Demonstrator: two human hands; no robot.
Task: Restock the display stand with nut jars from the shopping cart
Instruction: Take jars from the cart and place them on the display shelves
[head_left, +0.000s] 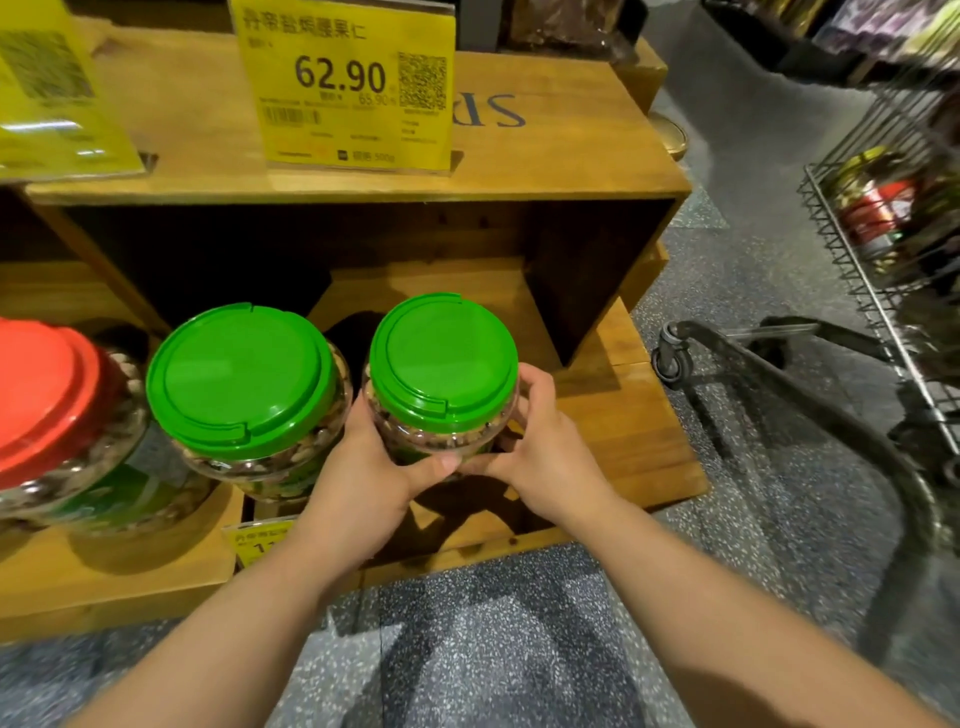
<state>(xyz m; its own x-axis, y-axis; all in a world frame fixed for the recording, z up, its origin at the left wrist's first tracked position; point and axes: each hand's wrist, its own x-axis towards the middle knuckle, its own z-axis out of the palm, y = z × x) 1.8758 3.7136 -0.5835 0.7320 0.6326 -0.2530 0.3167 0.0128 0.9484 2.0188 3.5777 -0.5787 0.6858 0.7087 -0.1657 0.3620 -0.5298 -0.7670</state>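
Wooden stand (597, 415): hands grip nut jar (442, 364).

There are two hands, the left hand (358, 467) and the right hand (545, 452), and both hold one jar. I count two jars with green lids, the held jar (441, 364) and one beside it (244, 384), and one jar with a red lid (52, 410). There are two big yellow price signs (343, 83) (52, 88), one small yellow tag (257, 543), one cart (883, 249) and one cart wheel (672, 358).
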